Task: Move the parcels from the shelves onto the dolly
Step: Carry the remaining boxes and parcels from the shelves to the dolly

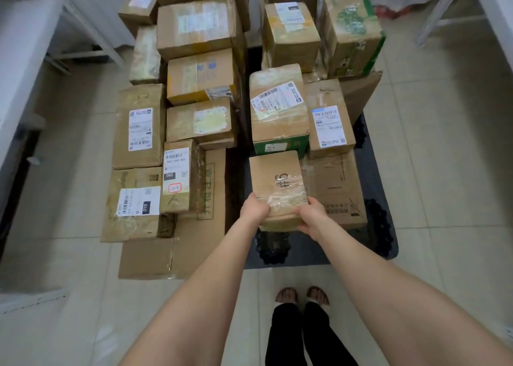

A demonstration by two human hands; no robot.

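Observation:
I hold a small taped cardboard parcel (pixel 277 182) with a handwritten mark on top, just above the near end of the dark dolly (pixel 383 243). My left hand (pixel 254 208) grips its near left corner and my right hand (pixel 312 215) grips its near right corner. Several cardboard parcels are stacked on the dolly: a green-banded box (pixel 279 110) right behind the held parcel, a labelled box (pixel 329 119) to its right, and a flat printed carton (pixel 337 190) beside my right hand.
More parcels are stacked on the left, over a large flat carton (pixel 172 254) on the tiled floor. White shelf frames stand at the left edge (pixel 22 68) and the far right (pixel 449 15). My feet (pixel 302 296) stand just in front of the dolly.

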